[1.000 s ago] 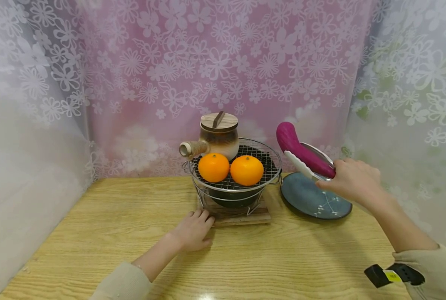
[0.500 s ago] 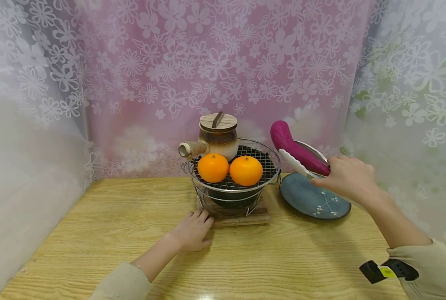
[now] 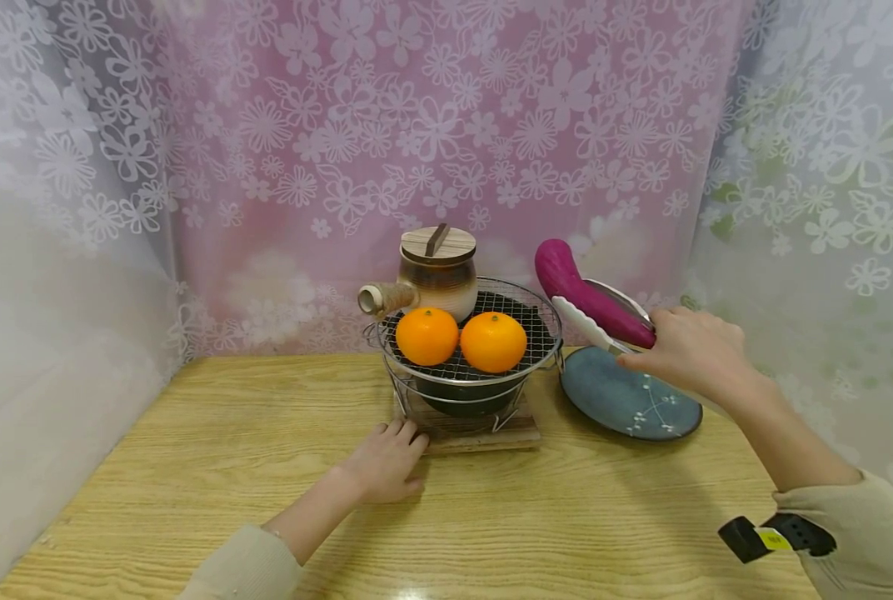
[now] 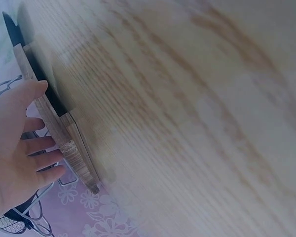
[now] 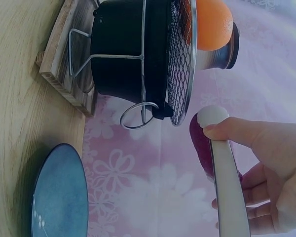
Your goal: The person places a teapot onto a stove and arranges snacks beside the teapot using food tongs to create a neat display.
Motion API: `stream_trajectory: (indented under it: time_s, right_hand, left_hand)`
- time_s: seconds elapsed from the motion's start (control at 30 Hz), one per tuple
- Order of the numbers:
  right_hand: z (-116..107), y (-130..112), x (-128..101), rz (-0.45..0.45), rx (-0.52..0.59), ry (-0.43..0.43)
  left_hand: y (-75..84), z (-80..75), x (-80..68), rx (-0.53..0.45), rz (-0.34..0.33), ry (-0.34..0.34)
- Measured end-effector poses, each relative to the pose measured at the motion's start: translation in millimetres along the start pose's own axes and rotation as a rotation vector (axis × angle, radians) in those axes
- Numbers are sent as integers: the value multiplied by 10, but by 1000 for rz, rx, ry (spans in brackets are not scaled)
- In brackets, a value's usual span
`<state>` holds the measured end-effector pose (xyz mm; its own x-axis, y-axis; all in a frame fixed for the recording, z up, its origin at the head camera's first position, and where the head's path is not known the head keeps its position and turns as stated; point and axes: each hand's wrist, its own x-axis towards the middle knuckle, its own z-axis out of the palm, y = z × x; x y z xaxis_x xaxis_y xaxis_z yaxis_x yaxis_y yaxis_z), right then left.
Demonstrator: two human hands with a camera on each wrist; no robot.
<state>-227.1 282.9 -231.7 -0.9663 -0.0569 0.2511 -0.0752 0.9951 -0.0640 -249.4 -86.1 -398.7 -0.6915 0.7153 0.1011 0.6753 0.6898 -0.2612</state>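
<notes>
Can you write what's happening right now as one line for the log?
right hand: holds tongs gripping eggplant above plate | left hand: touches wooden board | grill: two oranges, pot

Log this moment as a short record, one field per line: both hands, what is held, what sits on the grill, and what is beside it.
left hand: flat on the table, fingers against the wooden board
right hand: grips tongs
tongs: clamp a purple eggplant, raised above the blue plate
grill: wire mesh over a black bowl, on the wooden board
on grill: two oranges, clay pot with wooden lid behind them
plate: right of the grill, nothing resting on it
</notes>
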Motion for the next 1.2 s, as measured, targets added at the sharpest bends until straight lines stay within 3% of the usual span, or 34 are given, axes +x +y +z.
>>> stream_trajectory:
  time_s: [1.2]
  right_hand:
    - [-85,-215,145,-46,-11,-30]
  left_hand:
    - [3,-16,-2,18,-5,-12]
